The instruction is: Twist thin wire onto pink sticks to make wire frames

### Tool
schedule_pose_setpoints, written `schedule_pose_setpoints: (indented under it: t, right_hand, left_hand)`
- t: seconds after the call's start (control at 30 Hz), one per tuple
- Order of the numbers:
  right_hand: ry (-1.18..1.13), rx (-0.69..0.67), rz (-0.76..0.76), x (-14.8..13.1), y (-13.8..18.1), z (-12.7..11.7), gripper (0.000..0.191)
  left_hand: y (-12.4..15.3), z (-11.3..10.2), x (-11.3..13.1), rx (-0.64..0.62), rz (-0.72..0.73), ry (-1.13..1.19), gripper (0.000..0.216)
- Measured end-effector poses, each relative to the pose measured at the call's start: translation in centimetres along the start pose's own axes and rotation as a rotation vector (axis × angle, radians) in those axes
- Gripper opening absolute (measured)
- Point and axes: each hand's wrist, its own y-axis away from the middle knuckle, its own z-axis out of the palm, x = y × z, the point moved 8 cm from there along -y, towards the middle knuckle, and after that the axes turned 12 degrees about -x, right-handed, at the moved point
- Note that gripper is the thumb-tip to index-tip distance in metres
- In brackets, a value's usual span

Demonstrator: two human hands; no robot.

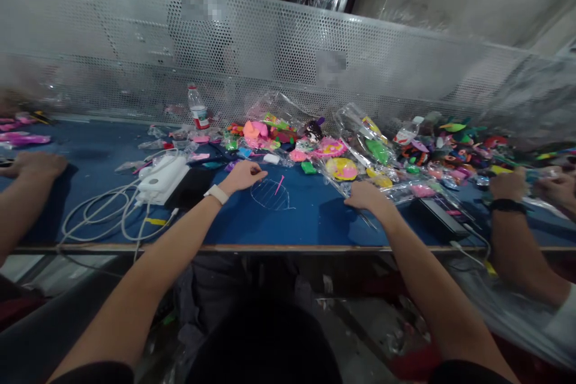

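Observation:
My left hand (243,176) rests on the blue table (310,216), fingers curled loosely, beside a chalk oval with hatching (270,195). A thin pink stick (279,184) lies on that oval, just right of my fingertips. I wear a white wristband. My right hand (365,196) lies palm down at the edge of a heap of clear plastic bags with colourful toys (355,159); its fingers touch a bag and their grip is hidden.
White chargers and coiled cables (153,186) lie at left. A water bottle (197,108) stands by the perforated metal screen (288,54). Another person's hand (33,165) rests far left; another person's hands (522,189) work at right. A black device (438,216) lies right.

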Motion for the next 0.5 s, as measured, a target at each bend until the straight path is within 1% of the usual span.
schedule_pose_setpoints:
  t: [0.07, 0.1, 0.13, 0.27, 0.37, 0.5]
  right_hand:
    - [-0.004, 0.036, 0.024, 0.2, -0.1, 0.0, 0.046]
    - [-0.014, 0.045, 0.038, 0.3, 0.0, 0.1, 0.046]
    - [-0.025, 0.052, 0.053, 0.4, 0.1, 0.1, 0.046]
    - [-0.037, 0.103, 0.085, 0.8, 1.1, -0.3, 0.044]
    - [-0.024, 0.135, 0.090, 0.7, 2.1, -0.6, 0.044]
    - [-0.016, 0.146, 0.092, 0.6, 3.7, -0.9, 0.035]
  left_hand:
    - [0.3, -1.2, 0.7, 0.170, -0.007, -0.208, 0.027]
    - [0.5, -1.5, 0.9, 0.226, -0.020, -0.274, 0.026]
    - [0.7, -1.7, 1.0, 0.254, -0.042, -0.318, 0.025]
    - [1.3, -2.5, -0.1, 0.274, -0.200, -0.448, 0.023]
    - [2.1, -3.7, -1.5, 0.314, -0.338, -0.553, 0.031]
    - [2.7, -5.0, -3.2, 0.358, -0.463, -0.630, 0.042]
